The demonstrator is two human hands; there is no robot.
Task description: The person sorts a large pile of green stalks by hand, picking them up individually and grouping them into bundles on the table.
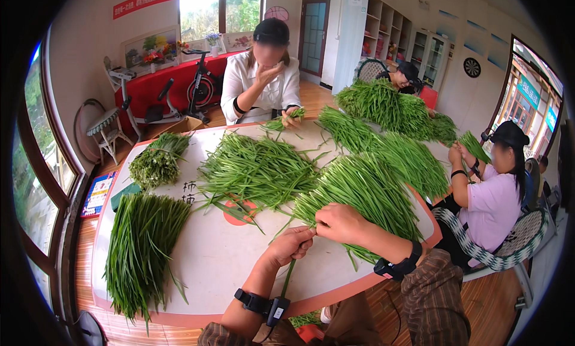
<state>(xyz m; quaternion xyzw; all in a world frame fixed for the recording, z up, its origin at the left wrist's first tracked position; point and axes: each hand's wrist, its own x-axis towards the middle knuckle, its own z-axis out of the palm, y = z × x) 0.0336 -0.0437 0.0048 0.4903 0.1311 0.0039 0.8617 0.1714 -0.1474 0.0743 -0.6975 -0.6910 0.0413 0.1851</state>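
Left hand: left hand (pixel 291 245) is closed round one green stalk (pixel 289 274), pinching it near the top, at about 6 o'clock on the table; a black wrist strap sits on the forearm
Right hand: right hand (pixel 340 222) is curled narrow, fingertips meeting the left hand's at the same stalk, just at 1 o'clock of it
Stalk: hangs from the pinch down over the table edge
Sorted bundle: neat bundle of greens (pixel 142 247) lies at 9 o'clock, well apart from the hands
Small heap: tangled heap (pixel 158 160) at 10 o'clock
Middle pile: loose pile (pixel 257 171) at 12 o'clock
Near pile: thick pile (pixel 365 193) touches the right hand
Table: white top with red rim (pixel 221 256)
Others: one person (pixel 262 76) sits at 12 o'clock, another person (pixel 491 196) at 3 o'clock
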